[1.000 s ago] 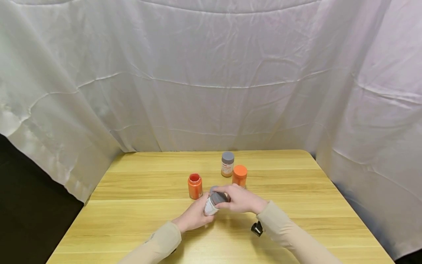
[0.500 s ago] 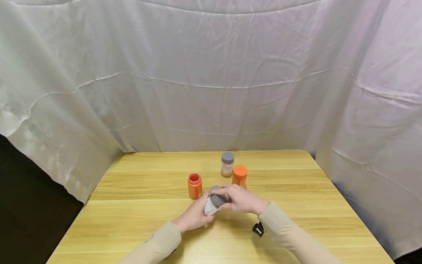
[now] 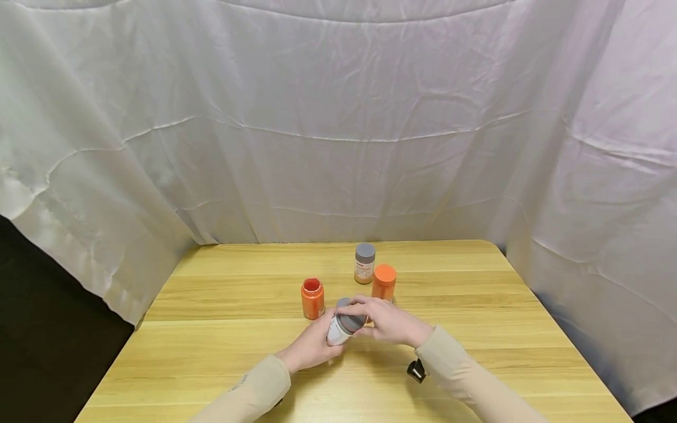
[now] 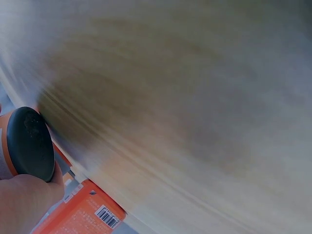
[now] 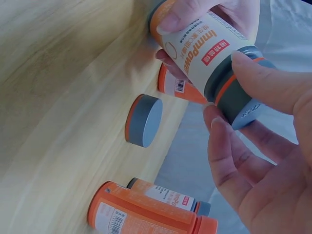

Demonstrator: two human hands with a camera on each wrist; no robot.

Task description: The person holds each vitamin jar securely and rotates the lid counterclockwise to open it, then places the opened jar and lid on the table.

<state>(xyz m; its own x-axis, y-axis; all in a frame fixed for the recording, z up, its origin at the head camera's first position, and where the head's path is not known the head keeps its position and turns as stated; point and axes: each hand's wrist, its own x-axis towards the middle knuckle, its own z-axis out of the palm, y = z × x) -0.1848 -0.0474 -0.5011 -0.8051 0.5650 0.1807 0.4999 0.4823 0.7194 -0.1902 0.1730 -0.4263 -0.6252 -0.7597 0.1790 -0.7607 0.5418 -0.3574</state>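
My left hand (image 3: 312, 345) grips a white-labelled supplement bottle (image 3: 337, 332), tilted above the table. On its grey cap (image 5: 237, 101) my right hand (image 3: 388, 321) has thumb and fingertips, the thumb near the cap's rim in the right wrist view. The cap sits on the bottle's neck. In the left wrist view the bottle's dark base (image 4: 30, 144) faces the camera. Just behind the hands a loose grey cap (image 5: 145, 121) lies on the table, partly covered by my right fingers in the head view. To the left stands an orange bottle (image 3: 313, 301) without a lid.
Behind the hands stand an orange bottle with an orange lid (image 3: 385, 274) and a grey-capped bottle (image 3: 365, 262), close together. The wooden table (image 3: 238, 294) ends at a pale curtain (image 3: 317, 147). A black device (image 3: 416, 371) hangs at my right wrist.
The right hand has shifted slightly right, its fingers turning a little around the cap. More of the loose cap shows. The left hand and the held bottle have stayed nearly still.
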